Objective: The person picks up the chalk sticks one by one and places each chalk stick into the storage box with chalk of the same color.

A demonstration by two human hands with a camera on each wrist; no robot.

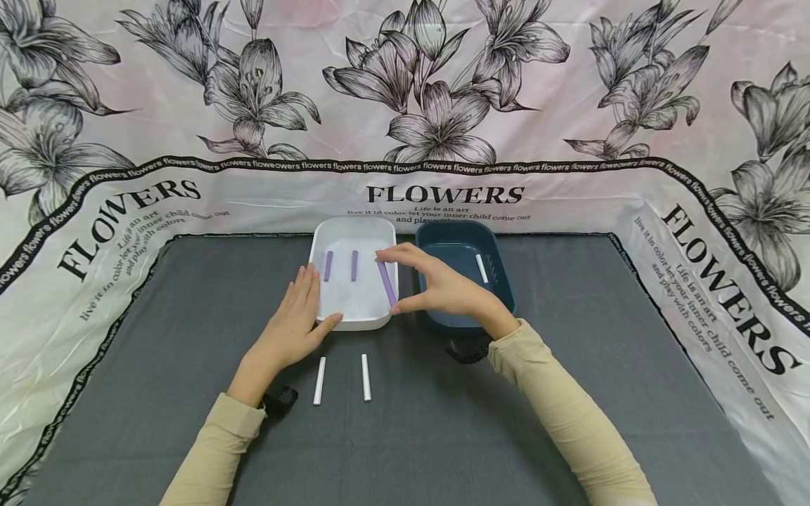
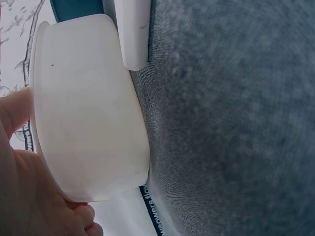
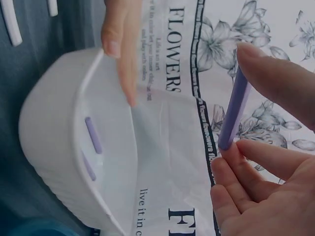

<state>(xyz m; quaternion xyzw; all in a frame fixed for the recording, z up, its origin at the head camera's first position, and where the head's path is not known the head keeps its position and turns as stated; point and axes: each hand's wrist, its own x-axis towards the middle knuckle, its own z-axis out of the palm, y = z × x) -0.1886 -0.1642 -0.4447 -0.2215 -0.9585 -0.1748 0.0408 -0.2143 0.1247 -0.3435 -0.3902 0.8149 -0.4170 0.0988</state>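
A stick of purple chalk (image 1: 387,284) is pinched by its two ends between the thumb and fingertips of my right hand (image 1: 443,284). It hangs over the right rim of a white tray (image 1: 354,324), tilted. Inside that tray lie two more purple chalks, one at left (image 1: 328,266) and one near the middle (image 1: 354,266). Against the tray's left side rest the straight fingers of my left hand (image 1: 287,327), with its thumb at the near rim. In the left wrist view, the tray's outer wall (image 2: 91,108) hides its contents.
Right beside the white tray stands a dark blue tray (image 1: 465,325) with a white chalk (image 1: 481,268) inside. Two white chalks, a left one (image 1: 319,381) and a right one (image 1: 365,378), lie on the grey cloth nearer me. A flowered cloth (image 1: 443,133) rises behind.
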